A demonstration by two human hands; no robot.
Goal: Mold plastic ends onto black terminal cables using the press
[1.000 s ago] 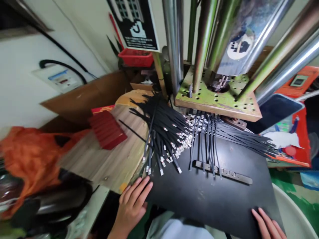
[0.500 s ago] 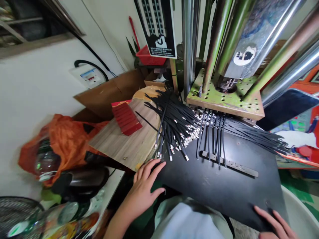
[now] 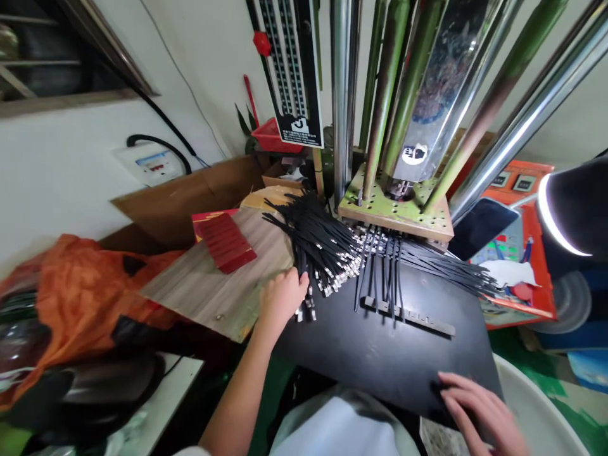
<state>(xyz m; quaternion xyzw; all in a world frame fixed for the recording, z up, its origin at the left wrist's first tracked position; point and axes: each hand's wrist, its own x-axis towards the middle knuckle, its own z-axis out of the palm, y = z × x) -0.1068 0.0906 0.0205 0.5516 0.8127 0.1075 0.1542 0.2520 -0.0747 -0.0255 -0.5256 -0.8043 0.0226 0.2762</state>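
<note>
At the left end of the heap of thin black straps with silvery ends (image 3: 318, 231), my left hand (image 3: 285, 294) is closed around a few of them. Silvery tips of the gripped straps poke out below its fingers. My right hand (image 3: 479, 405) rests over the front right edge of the black table (image 3: 342, 335), holding nothing, fingers stretched and apart. Several more straps (image 3: 387, 272) lie across a slotted metal bar (image 3: 413, 320) on the table. Another bunch of straps (image 3: 441, 266) extends to the right under the press.
The press's green perforated plate (image 3: 427, 206) and steel columns (image 3: 344, 95) stand at the back. A wooden board (image 3: 185, 291) with a red box (image 3: 230, 244) lies at left. An orange control box (image 3: 541, 278) and a ring lamp (image 3: 565, 221) are at right.
My left hand has moved forward from the table's left edge and closed on several straps. My right hand has come further into view. The whole view has shifted.
</note>
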